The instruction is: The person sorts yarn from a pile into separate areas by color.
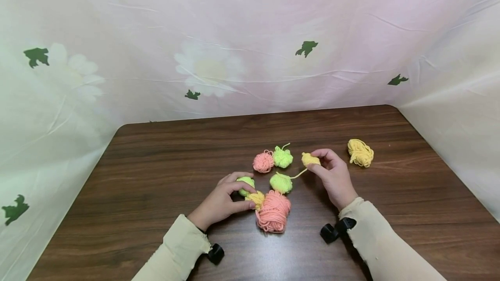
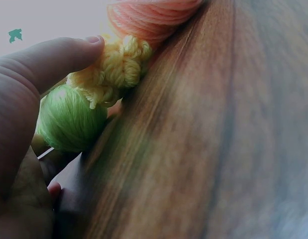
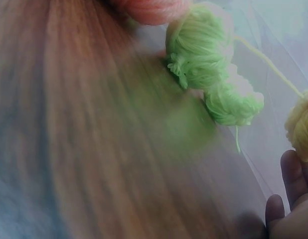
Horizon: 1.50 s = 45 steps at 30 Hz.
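Observation:
My left hand [image 1: 224, 198] grips a small yellow yarn ball [image 1: 256, 199], its thumb against the near side. A green yarn ball [image 2: 72, 119] sits within the curve of the same hand, touching the yellow one. Against that yellow ball lies a large coral yarn ball [image 1: 273, 212]. Between thumb and fingers, my right hand [image 1: 333, 177] pinches another small yellow yarn ball [image 1: 310, 159], raised over the table. A loose yellow strand [image 3: 268, 62] runs from it to a second green yarn ball [image 1: 281, 183], just behind the coral one.
Farther back, a small coral yarn ball [image 1: 263, 161] and a third green yarn ball [image 1: 283, 157] lie side by side. One more yellow yarn ball [image 1: 360, 153] rests to the right on the dark wooden table [image 1: 164, 155]. Patterned cloth [image 1: 250, 47] hangs behind the table.

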Each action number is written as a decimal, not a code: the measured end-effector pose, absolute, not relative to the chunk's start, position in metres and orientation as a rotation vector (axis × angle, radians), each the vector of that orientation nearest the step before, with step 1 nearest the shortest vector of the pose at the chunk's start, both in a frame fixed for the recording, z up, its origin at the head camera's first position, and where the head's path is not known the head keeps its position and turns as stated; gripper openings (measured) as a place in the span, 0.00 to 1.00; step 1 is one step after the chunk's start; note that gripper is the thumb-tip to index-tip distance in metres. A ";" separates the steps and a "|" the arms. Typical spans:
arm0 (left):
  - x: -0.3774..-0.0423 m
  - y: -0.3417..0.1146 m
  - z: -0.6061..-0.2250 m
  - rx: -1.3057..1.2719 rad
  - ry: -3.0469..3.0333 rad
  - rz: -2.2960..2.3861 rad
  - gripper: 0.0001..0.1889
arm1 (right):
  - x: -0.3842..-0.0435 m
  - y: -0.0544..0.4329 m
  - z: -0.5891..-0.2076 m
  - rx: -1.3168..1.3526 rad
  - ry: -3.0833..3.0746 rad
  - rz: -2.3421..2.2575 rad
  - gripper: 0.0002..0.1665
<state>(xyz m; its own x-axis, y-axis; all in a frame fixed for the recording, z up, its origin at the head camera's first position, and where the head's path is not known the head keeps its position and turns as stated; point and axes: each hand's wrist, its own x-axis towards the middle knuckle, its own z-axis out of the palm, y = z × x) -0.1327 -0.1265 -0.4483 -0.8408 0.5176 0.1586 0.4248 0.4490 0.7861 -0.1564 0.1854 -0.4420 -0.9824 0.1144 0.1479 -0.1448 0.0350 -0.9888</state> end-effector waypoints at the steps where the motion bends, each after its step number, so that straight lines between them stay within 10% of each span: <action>1: -0.132 -0.126 -0.448 0.838 2.583 1.355 0.11 | -0.157 0.185 -0.442 0.029 -2.113 2.064 0.14; 45: -0.134 -0.126 -0.449 0.810 2.588 1.324 0.11 | -0.159 0.195 -0.442 -0.033 -2.055 2.100 0.13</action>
<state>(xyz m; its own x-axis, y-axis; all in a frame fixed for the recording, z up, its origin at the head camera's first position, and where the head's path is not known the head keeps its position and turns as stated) -0.1337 -0.1261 -0.4494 -0.8486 0.5130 0.1289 0.4046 0.4727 0.7828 -0.1593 0.1949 -0.4420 -0.9790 0.1600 0.1259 -0.1293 -0.0112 -0.9915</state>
